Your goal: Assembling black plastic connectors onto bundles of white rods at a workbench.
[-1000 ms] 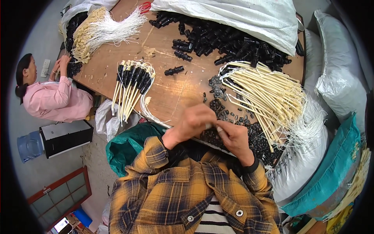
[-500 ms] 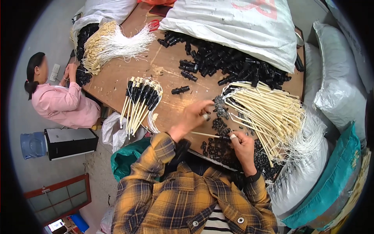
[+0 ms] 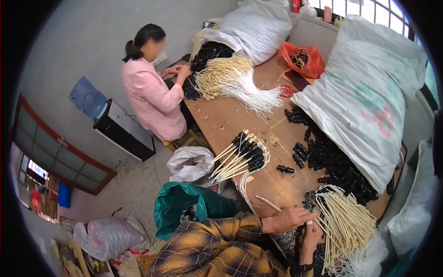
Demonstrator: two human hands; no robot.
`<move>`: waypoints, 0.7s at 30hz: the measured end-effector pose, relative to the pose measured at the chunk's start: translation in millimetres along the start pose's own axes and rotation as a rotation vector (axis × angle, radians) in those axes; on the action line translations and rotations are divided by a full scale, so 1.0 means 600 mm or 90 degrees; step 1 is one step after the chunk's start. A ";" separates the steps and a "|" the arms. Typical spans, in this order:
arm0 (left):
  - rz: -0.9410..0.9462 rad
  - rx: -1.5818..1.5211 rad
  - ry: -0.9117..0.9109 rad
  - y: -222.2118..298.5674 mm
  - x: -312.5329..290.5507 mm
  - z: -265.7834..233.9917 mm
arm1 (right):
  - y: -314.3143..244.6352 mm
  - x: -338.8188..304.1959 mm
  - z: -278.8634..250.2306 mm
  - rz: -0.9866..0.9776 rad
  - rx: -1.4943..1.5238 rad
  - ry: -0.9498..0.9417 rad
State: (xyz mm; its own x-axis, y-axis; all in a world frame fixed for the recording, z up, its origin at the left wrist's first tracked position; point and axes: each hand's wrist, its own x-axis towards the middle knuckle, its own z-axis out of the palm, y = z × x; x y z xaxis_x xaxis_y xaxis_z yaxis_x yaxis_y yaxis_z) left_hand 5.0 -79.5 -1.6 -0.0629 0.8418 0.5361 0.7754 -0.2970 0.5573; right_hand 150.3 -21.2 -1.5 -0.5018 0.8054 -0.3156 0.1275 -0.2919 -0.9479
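My left hand [image 3: 291, 219] and my right hand [image 3: 310, 239] meet at the table's near edge, their fingertips touching. A beige tube [image 3: 267, 203] sticks out to the left from under my left hand; its other end is hidden by my fingers. My right hand, with a white band on one finger, is closed on that end. My left fingers are closed over the same spot, and what they pinch is hidden. Small black parts [image 3: 287, 240] lie beneath my hands. Right of them spreads a bundle of beige tubes with white cords [image 3: 344, 221].
Black fittings [image 3: 334, 159] spill from a white sack [image 3: 364, 101]. Tubes with black fittings [image 3: 242, 156] lie left of a loose fitting [image 3: 285, 169]. A green bag [image 3: 173, 203] stands on the floor. Another person [image 3: 152, 85] in pink works at the far left.
The view has swung to the left. My left hand has moved right from above the small black parts to meet my right hand, which keeps its hold on the tube.
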 end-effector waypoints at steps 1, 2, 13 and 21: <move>0.000 0.010 0.011 0.000 -0.004 0.001 | -0.001 0.002 0.002 0.013 0.013 -0.004; -0.051 -0.024 0.013 -0.002 -0.004 0.000 | -0.002 0.005 0.003 0.024 0.028 -0.005; -0.338 -0.130 -0.049 -0.008 -0.017 0.006 | 0.047 0.014 0.003 -0.225 -0.226 0.016; -0.352 -0.166 0.035 -0.014 -0.015 -0.020 | 0.038 0.008 -0.008 -0.411 -0.377 -0.032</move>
State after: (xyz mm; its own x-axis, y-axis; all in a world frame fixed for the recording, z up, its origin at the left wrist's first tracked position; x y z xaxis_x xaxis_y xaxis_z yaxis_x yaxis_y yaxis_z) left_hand -8.4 -90.3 -3.4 -0.4493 0.8806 0.1507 0.4394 0.0710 0.8955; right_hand 154.9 -21.8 -24.6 -0.6647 0.6927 0.2799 0.2210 0.5401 -0.8121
